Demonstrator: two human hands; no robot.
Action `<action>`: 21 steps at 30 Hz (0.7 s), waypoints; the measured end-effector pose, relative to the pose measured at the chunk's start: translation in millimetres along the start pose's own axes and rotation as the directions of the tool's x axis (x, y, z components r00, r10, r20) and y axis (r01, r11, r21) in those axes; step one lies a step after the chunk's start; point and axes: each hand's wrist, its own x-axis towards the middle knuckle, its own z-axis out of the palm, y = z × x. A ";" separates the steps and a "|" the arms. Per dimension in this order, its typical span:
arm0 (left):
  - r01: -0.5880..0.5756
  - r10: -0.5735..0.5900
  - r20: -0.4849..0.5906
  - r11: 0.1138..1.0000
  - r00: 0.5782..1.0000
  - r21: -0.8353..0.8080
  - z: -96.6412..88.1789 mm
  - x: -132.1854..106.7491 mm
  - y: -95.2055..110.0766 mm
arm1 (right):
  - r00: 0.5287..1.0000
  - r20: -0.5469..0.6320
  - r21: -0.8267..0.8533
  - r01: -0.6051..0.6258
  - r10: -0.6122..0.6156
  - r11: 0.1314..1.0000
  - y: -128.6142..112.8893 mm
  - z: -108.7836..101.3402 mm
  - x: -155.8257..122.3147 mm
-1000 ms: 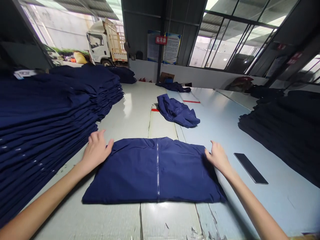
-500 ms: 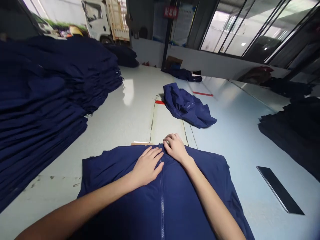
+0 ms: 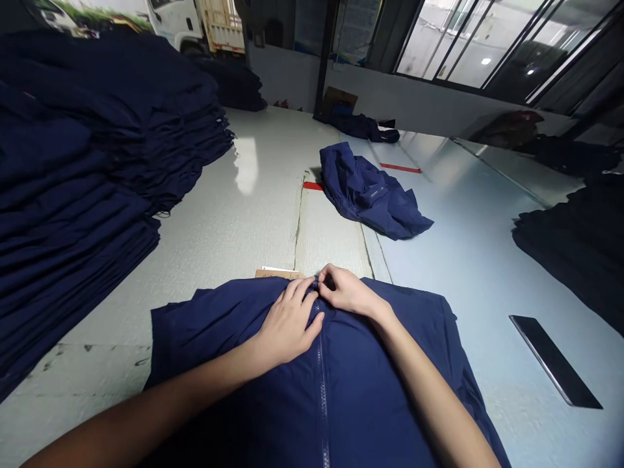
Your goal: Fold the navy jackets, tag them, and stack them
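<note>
A navy blue jacket [image 3: 380, 370] lies flat in front of me, with a zipper [image 3: 322, 390] running down its middle. My left hand [image 3: 290, 322] rests flat on the jacket just left of the zipper, fingers stretched toward the top edge. At the zipper's upper end, my right hand [image 3: 344, 289] is closed in a pinch, thumb and forefinger together at the jacket's edge. Whether the pinch takes in cloth alone or the zipper's end as well is hidden by the fingers. A brown card [image 3: 275, 273] pokes out from beneath the top edge.
A tall stack of navy garments [image 3: 97, 143] fills the left side of the table [image 3: 214, 227]. Beyond my hands lies a crumpled navy garment [image 3: 373, 195]. To the right are a dark flat phone-like slab [image 3: 556, 364] and another dark garment pile [image 3: 580, 240].
My right hand's fingers have curled from a looser pose into a pinch at the jacket's top edge. My left fingers have shifted slightly up toward it. The view has tilted down a little.
</note>
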 end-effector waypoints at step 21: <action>-0.024 0.024 -0.038 1.000 0.999 -0.001 14.2 -0.1 2.5 | 0.993 -0.075 0.107 -0.088 0.096 0.990 5.2 8.0 33.2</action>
